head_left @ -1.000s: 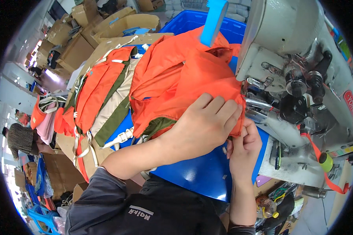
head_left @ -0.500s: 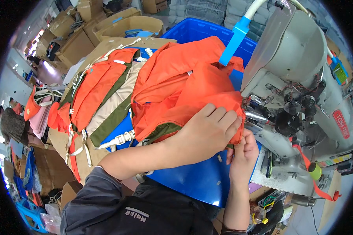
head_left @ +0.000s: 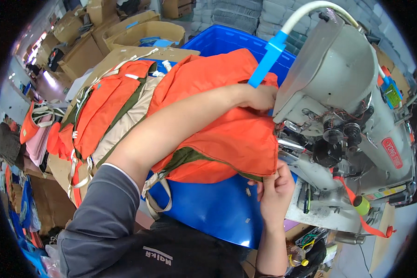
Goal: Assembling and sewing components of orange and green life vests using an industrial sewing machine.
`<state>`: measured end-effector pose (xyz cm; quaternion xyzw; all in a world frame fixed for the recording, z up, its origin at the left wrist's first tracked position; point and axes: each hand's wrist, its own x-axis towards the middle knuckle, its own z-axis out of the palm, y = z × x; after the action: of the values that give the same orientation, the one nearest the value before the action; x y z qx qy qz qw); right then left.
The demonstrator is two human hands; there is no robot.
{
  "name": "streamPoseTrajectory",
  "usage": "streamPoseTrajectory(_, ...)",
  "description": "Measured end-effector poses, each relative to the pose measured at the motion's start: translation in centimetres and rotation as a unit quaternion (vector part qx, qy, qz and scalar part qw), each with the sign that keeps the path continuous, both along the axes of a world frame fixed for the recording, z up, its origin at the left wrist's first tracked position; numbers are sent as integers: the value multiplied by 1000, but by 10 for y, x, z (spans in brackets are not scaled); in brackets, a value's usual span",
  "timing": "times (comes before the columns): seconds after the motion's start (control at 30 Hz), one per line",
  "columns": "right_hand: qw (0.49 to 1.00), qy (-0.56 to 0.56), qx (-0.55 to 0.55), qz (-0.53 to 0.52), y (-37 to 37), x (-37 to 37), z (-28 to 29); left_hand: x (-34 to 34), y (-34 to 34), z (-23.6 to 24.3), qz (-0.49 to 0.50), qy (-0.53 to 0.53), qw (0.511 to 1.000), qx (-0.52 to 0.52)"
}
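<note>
Orange fabric (head_left: 248,143) lies bunched under our hands, on the blue tabletop (head_left: 208,211) and just left of the grey sewing machine (head_left: 333,65). Our right hand (head_left: 276,183) pinches its near right corner between thumb and fingers. Our left hand (head_left: 262,97), its forearm crossing over the cloth, rests at the far right part, close against the machine head; the fingertips are hidden from us, so we cannot tell whether they grip.

Crumpled as it is, the cloth spreads broadly, and we cannot make out one long axis. Its right edge runs from far to near alongside the machine, and the pinched corner points toward us and to the right. Olive lining (head_left: 187,156) shows along the near edge, slanting down toward that corner, and a cream strap (head_left: 166,194) loops down at its left end.

Machine parts crowd the right side. More room lies nearer us, where the tabletop curves between cloth and torso, dotted with small pale scraps (head_left: 248,191). Leftward, an orange, olive and cream panel (head_left: 109,104) slants from far right to near left; beyond the cloth stands a blue bin (head_left: 217,39).
</note>
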<state>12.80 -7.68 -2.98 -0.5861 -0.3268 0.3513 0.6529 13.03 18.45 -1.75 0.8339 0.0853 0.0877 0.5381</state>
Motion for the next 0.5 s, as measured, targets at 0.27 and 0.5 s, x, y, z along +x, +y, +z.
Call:
streamPoseTrajectory(0.27,1000,-14,-14,-1,1,-1,3,3,11,-21,34,-35,975,215)
streamPoseTrajectory(0.5,999,19,26,7,9,5,1,8,18,-25,74,-112,959,251)
